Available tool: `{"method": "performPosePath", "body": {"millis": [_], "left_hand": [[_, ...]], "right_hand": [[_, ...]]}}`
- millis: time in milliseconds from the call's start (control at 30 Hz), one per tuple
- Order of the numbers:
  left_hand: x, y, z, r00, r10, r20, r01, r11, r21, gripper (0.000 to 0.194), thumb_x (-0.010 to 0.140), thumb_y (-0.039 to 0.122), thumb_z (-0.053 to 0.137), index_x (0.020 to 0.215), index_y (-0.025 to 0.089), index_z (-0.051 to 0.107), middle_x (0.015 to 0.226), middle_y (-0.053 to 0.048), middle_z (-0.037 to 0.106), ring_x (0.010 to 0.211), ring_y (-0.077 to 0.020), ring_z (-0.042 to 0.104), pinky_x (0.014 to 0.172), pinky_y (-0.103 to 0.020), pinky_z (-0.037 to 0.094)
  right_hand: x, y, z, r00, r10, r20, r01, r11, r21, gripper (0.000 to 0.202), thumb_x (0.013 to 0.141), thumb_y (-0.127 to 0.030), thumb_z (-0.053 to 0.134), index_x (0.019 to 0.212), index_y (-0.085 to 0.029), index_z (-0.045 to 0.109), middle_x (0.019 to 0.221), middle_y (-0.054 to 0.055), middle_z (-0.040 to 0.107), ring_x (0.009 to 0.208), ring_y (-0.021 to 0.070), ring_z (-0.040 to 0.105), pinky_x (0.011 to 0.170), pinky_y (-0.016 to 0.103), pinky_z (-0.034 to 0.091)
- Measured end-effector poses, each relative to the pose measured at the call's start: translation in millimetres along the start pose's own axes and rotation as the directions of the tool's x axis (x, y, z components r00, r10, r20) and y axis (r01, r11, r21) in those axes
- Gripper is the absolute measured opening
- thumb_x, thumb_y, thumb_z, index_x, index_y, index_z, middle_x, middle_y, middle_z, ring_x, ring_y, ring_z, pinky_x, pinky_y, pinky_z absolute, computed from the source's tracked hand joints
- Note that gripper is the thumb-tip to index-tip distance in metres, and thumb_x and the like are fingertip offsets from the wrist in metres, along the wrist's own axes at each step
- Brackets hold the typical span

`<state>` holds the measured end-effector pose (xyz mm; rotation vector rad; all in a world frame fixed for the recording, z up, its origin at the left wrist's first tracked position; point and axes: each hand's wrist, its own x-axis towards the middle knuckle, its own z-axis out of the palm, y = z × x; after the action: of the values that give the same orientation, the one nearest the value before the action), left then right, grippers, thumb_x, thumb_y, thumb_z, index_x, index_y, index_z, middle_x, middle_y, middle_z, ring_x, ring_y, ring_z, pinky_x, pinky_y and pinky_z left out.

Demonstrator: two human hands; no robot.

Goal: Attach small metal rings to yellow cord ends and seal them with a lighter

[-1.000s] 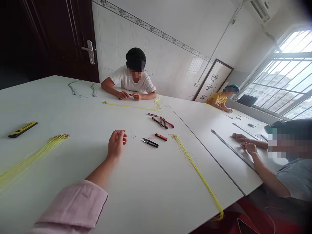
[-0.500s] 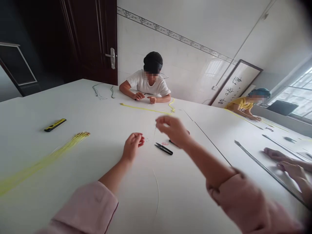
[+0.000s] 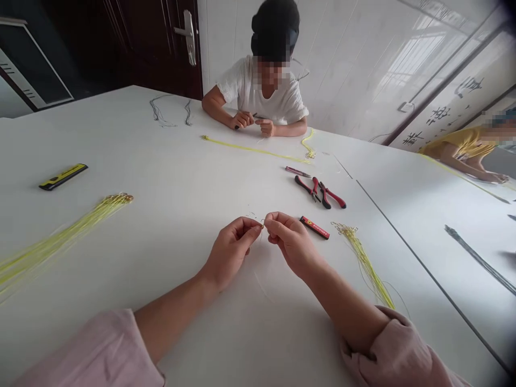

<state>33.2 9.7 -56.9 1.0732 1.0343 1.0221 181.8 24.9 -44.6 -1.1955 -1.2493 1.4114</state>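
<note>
My left hand (image 3: 231,250) is closed in a pinch, thumb against forefinger, on a tiny fish hook (image 3: 263,220). Right against it, my right hand (image 3: 292,242) pinches a thin fishing line (image 3: 261,235) at the hook; the exact grip is partly hidden by the fingers. Both hands are just above the white table (image 3: 226,344). A faint pale line (image 3: 264,287) curves below them. Small dark specks (image 3: 251,214) lie just beyond the fingertips. Beside my right hand lies a red and black lighter (image 3: 315,228).
Yellow line bundles with hooks lie left (image 3: 108,207) and right (image 3: 358,247). Farther off are two pliers (image 3: 322,192), a red slim tool (image 3: 297,172) and a yellow-black cutter knife (image 3: 63,177). A co-worker (image 3: 268,91) sits opposite; another (image 3: 455,153) is far right.
My right hand has come down from its raised position to meet my left hand at the hook. The view has tilted downward, and the black snips no longer show.
</note>
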Motion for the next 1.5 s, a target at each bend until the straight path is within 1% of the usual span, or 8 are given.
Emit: {"method": "performPosePath", "body": {"millis": [300, 400, 533, 633, 833, 1000, 1233, 1500], "left_hand": [[4, -6, -1.0, 0.997, 0.078, -0.008, -0.078, 0.996, 0.053, 0.019, 0.08, 0.042, 0.059, 0.078, 0.023, 0.065, 0.077, 0.0, 0.059, 0.067, -0.0134, 0.047, 0.061, -0.025, 0.04], [4, -7, -1.7, 0.995, 0.098, -0.037, -0.095, 0.993, 0.07, 0.02, 0.081, 0.042, 0.059, 0.078, 0.023, 0.064, 0.076, 0.0, 0.057, 0.067, -0.0128, 0.047, 0.063, -0.025, 0.041], [3, -8, -2.9, 0.977, 0.206, -0.051, -0.193, 0.964, 0.185, 0.019, 0.085, 0.041, 0.056, 0.085, 0.023, 0.064, 0.083, -0.001, 0.062, 0.076, -0.0143, 0.054, 0.07, -0.026, 0.045], [3, -8, -5.4, 0.931, 0.364, -0.035, -0.333, 0.883, 0.33, 0.017, 0.087, 0.037, 0.053, 0.088, 0.023, 0.063, 0.089, -0.002, 0.062, 0.081, -0.0155, 0.056, 0.071, -0.027, 0.047], [8, -7, -11.7, 0.737, 0.668, 0.105, -0.598, 0.571, 0.563, 0.013, 0.089, 0.024, 0.052, 0.088, 0.023, 0.065, 0.085, -0.003, 0.059, 0.079, -0.0141, 0.058, 0.07, -0.027, 0.048], [10, -8, -13.7, 0.697, 0.699, 0.158, -0.626, 0.486, 0.61, 0.013, 0.089, 0.022, 0.052, 0.089, 0.023, 0.065, 0.085, -0.004, 0.06, 0.082, -0.0154, 0.06, 0.071, -0.028, 0.049], [10, -10, -14.8, 0.71, 0.679, 0.19, -0.608, 0.454, 0.651, 0.013, 0.089, 0.023, 0.051, 0.089, 0.024, 0.064, 0.085, -0.004, 0.062, 0.08, -0.0165, 0.059, 0.074, -0.031, 0.048], [8, -11, -13.8, 0.791, 0.576, 0.209, -0.532, 0.477, 0.7, 0.012, 0.087, 0.021, 0.048, 0.081, 0.023, 0.059, 0.083, -0.003, 0.06, 0.08, -0.0177, 0.056, 0.071, -0.032, 0.046]], "right_hand": [[0, 8, 0, 0.997, -0.076, -0.008, 0.076, 0.996, -0.039, 0.016, 0.078, -0.034, 0.059, 0.074, -0.019, 0.056, 0.071, -0.001, 0.046, 0.063, 0.0103, 0.038, 0.059, 0.025, 0.033], [-2, 11, -1, 0.982, -0.191, -0.015, 0.185, 0.965, -0.185, 0.012, 0.08, -0.03, 0.057, 0.076, -0.019, 0.055, 0.069, -0.001, 0.048, 0.061, 0.0106, 0.04, 0.057, 0.025, 0.034], [-6, 12, -3, 0.935, -0.353, 0.007, 0.319, 0.836, -0.447, 0.004, 0.077, -0.021, 0.056, 0.074, -0.02, 0.053, 0.071, -0.001, 0.051, 0.062, 0.0107, 0.04, 0.059, 0.026, 0.034], [-7, 10, -6, 0.942, -0.335, -0.006, 0.3, 0.85, -0.433, 0.005, 0.078, -0.022, 0.056, 0.074, -0.02, 0.053, 0.071, -0.001, 0.05, 0.063, 0.0108, 0.041, 0.058, 0.026, 0.035], [-5, 5, -13, 0.997, -0.069, 0.04, 0.076, 0.975, -0.208, 0.02, 0.08, -0.038, 0.058, 0.076, -0.018, 0.059, 0.068, -0.001, 0.047, 0.058, 0.0098, 0.036, 0.051, 0.024, 0.03], [-4, 5, -16, 0.994, -0.048, 0.098, 0.067, 0.978, -0.199, 0.023, 0.078, -0.041, 0.061, 0.076, -0.018, 0.062, 0.068, 0.0, 0.049, 0.058, 0.0092, 0.035, 0.05, 0.024, 0.027], [-7, 4, -17, 0.986, -0.132, 0.106, 0.163, 0.908, -0.387, 0.017, 0.081, -0.035, 0.057, 0.075, -0.019, 0.062, 0.069, 0.0, 0.055, 0.058, 0.0107, 0.04, 0.052, 0.026, 0.032], [-7, 11, -15, 0.859, -0.47, 0.202, 0.464, 0.549, -0.695, 0.01, 0.08, -0.023, 0.056, 0.071, -0.02, 0.059, 0.073, 0.002, 0.06, 0.057, 0.0104, 0.042, 0.053, 0.026, 0.036]]}}
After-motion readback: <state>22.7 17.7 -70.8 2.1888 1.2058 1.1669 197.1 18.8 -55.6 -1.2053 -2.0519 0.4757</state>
